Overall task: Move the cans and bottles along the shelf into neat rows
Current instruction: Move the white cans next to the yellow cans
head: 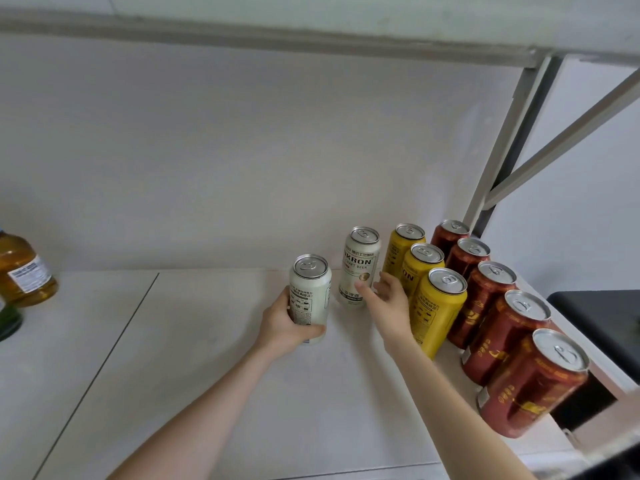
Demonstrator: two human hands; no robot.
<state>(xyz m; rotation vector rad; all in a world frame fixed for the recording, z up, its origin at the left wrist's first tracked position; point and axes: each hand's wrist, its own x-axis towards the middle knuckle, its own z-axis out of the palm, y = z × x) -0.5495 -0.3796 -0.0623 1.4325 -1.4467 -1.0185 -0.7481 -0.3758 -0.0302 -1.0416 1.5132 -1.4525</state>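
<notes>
Centre of the frame: white can (311, 292), upright on the shelf (194, 358). Long axis vertical, silver lid and pull tab up, panel of small print turned toward the camera. Gripped low on the body by the left hand (285, 327), fingers curled round the left side, thumb wrapped across the front near the base.

Just right of it and a little farther back: OKRON craft beer can (360, 265), also white, also upright, lid up, brand lettering facing forward. Held near its foot by the right hand (389, 301), half closed, thumb pressed on the lower front, fingers curled round the right side in the gap beside the yellow cans (438, 317). The two white cans near one another but apart.

Right of centre: three yellow cans in one row, running from the back wall toward the lower right, all upright with lids up. Beside them, toward the right edge: five red cans (502, 341) in a parallel row, likewise upright, nearly touching one another.

Far left edge, well apart from the cans: amber bottle (24, 271) with a white label, and below it a dark green bottle (8, 320), mostly cut off by the frame.

Across the top: underside of an upper shelf (311, 39). Upper right: grey metal upright (512, 140) with a diagonal brace.
</notes>
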